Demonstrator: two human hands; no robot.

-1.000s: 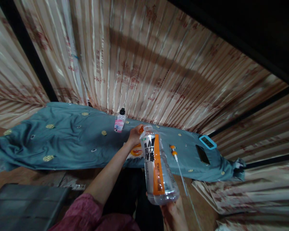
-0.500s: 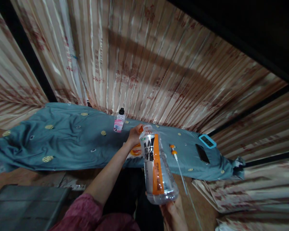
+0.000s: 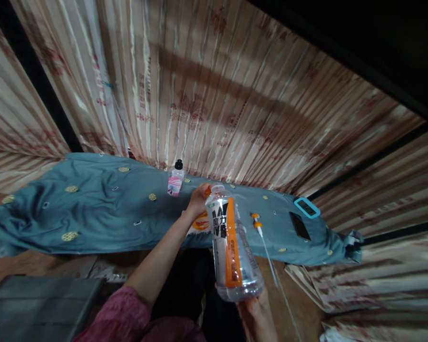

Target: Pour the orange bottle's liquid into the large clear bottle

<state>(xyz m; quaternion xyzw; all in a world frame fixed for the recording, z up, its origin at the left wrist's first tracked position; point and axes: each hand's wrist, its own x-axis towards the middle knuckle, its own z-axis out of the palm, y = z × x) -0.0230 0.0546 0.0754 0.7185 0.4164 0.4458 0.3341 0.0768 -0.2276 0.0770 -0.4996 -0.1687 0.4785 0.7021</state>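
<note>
A large clear plastic bottle (image 3: pixel 231 247) with a grey and orange label tilts in front of me, its open-looking neck pointing up and away. My right hand (image 3: pixel 253 308) is closed around its base from below, fingers partly hidden behind it. Close beside the neck, my left hand (image 3: pixel 198 199) is closed, with a small orange cap (image 3: pixel 208 191) showing at its fingertips. Under my left wrist is a white packet (image 3: pixel 200 224) with an orange picture, partly covered. To the right of the bottle lies an orange pump top (image 3: pixel 257 221) with a long white tube.
The long narrow table wears a teal cloth (image 3: pixel 103 204) with yellow prints. A small black-capped bottle (image 3: pixel 176 179) stands at the back. Further right lie a dark phone (image 3: pixel 300 226) and a blue-framed timer (image 3: pixel 307 207). Curtains (image 3: pixel 199 104) hang behind; a grey box (image 3: pixel 39 304) is lower left.
Almost nothing differs. The whole view has shifted very slightly, and both hands keep the same hold around the bottle.
</note>
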